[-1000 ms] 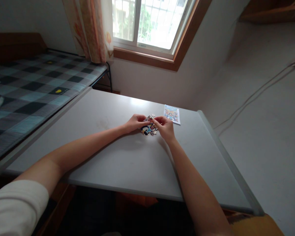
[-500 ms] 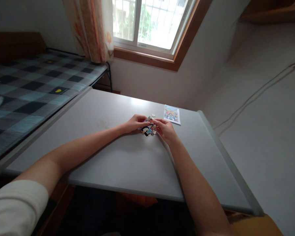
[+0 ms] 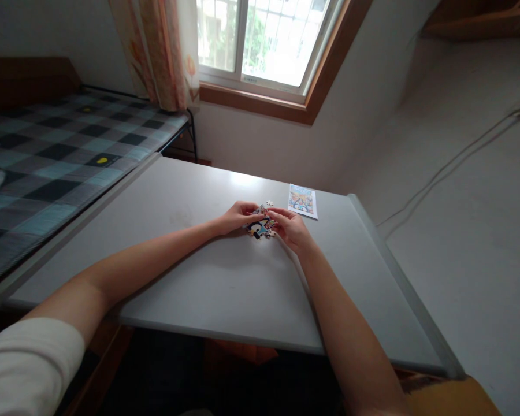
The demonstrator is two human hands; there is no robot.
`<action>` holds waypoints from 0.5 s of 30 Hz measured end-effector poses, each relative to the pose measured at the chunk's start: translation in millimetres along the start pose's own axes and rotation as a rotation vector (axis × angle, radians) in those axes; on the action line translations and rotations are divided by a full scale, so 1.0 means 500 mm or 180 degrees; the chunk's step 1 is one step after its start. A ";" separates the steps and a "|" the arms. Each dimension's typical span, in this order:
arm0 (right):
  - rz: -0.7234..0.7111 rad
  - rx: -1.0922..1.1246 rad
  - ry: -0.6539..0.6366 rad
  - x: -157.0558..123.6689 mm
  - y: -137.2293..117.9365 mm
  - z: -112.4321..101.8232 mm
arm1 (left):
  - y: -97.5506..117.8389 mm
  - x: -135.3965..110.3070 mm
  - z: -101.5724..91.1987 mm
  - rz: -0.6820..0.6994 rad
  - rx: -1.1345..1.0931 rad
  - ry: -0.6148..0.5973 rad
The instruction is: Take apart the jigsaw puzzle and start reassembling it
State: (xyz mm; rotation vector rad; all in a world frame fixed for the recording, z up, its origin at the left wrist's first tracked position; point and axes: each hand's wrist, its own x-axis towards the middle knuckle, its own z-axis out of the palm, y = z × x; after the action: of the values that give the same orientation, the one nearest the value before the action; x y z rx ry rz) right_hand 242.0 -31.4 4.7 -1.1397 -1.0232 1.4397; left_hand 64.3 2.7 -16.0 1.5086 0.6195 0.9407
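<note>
A small cluster of joined jigsaw pieces [image 3: 259, 226], colourful with a blue and black figure, lies on the grey table [image 3: 225, 271] between my hands. My left hand [image 3: 238, 216] rests on its left side, fingers curled against the pieces. My right hand [image 3: 289, 227] is at its right side, fingers pinched at the cluster's upper edge; whether they hold a piece is hidden. A single loose piece [image 3: 269, 203] lies just beyond the cluster.
A printed picture card [image 3: 303, 200] lies flat at the table's far right. A bed with a checked cover [image 3: 47, 156] adjoins the table's left edge. A window and curtain [image 3: 164, 52] are behind. A cable [image 3: 455, 164] runs along the right wall.
My right hand has lowered from above the cluster down to its right edge. The loose piece beyond the cluster now shows clearly. My left hand has stayed in place.
</note>
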 end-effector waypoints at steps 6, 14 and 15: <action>0.0068 0.0066 -0.0176 -0.005 -0.003 0.002 | -0.002 0.002 -0.002 -0.0030 -0.0048 -0.0031; 0.0137 0.0074 -0.0162 -0.009 -0.006 0.003 | 0.002 0.000 0.000 -0.0067 -0.0053 -0.0025; 0.0127 0.0070 -0.0170 -0.008 -0.006 0.003 | 0.003 -0.001 0.001 -0.0081 -0.0048 -0.0029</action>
State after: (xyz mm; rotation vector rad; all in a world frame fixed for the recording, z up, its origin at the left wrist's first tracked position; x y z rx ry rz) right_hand 241.3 -35.1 8.4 -1.1164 -1.0243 1.5168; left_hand 64.1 1.9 -14.6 1.4876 0.6225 0.9169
